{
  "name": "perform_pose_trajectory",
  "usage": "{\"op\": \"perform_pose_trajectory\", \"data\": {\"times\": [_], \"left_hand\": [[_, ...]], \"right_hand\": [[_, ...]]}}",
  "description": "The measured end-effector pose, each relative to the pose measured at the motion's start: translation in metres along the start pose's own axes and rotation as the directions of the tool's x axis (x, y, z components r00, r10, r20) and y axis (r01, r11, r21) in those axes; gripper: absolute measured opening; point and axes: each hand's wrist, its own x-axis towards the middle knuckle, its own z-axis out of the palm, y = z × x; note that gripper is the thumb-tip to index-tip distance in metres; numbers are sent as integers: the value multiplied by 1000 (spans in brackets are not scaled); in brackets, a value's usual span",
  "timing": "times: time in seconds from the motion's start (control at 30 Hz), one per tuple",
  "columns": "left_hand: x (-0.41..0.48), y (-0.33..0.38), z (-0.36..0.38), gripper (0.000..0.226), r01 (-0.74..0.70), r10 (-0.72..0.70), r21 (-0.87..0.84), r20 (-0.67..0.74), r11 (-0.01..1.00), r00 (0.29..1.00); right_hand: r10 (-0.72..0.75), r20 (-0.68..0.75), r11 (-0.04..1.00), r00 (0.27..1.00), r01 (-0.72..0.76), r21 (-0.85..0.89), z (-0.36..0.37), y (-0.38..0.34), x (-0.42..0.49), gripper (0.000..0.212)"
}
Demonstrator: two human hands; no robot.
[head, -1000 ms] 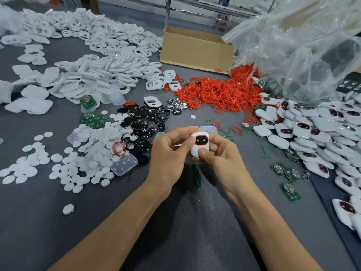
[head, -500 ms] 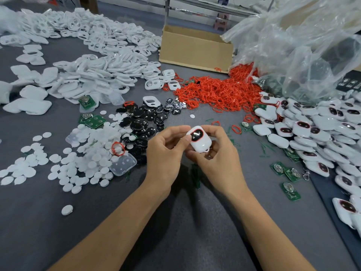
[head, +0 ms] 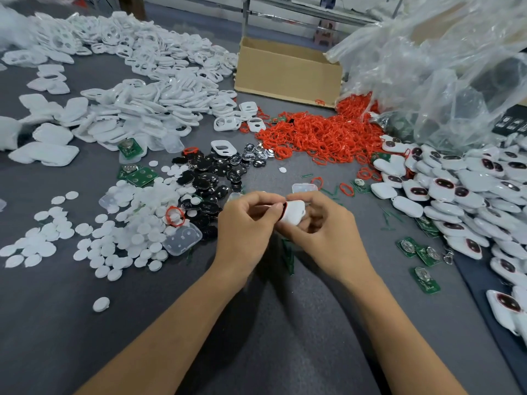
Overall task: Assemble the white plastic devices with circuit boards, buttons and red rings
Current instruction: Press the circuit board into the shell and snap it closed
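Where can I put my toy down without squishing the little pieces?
Bare grey table lies on the near side of the white discs, left of the left forearm. Another patch sits between the right forearm and the green circuit boards. Farther back, red rings and white shells crowd everything.

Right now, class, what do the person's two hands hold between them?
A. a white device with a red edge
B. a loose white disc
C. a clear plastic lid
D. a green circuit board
A: the left hand and the right hand both grip one white device, with a red edge showing on the side toward the left thumb.
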Motion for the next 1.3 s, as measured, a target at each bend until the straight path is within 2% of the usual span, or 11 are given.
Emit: {"op": "perform_pose_trajectory", "data": {"times": [0.13,0.27,0.33,0.43,0.53,0.6,0.67,0.73,0.83,1.03,1.3], "left_hand": [[0,-1,-1,19,17,-15,45,-34,999,999],[3,3,-3,21,44,-54,-86,-123,995,991],[5,5,-5,22,33,-68,-192,-181,981,981],[7,7,-10,22,-6,-58,-267,-231,964,971],[6,8,-10,21,-27,-54,-294,-266,955,962],[5,8,-10,22,-31,-52,-290,-274,957,960],[6,7,-11,22,-39,-39,-279,-269,960,962],[7,7,-10,23,-23,-49,-284,-244,959,969],[7,8,-7,26,24,-74,-299,-159,954,984],[4,10,-6,29,53,-79,-297,-75,953,994],[2,12,-5,32,64,-85,-280,-62,958,994]], "right_hand": [[19,57,982,998,-29,185,-1,-1,2,36],[-27,62,997,998,31,-77,5,0,0,28],[-114,-34,981,993,107,-162,8,-1,-1,28],[-301,-264,950,916,265,-164,9,-7,-1,23],[-308,12,855,951,282,-436,18,-5,-4,27],[-282,71,798,957,275,-536,19,1,-7,31],[-273,-1,904,962,256,-343,14,0,-6,27],[-194,-84,980,977,197,20,9,-4,-4,23],[-83,-39,929,996,92,357,7,-3,-1,29],[85,59,825,995,-103,556,8,-3,-1,27],[173,137,678,975,-219,701,9,-6,1,27]]}}
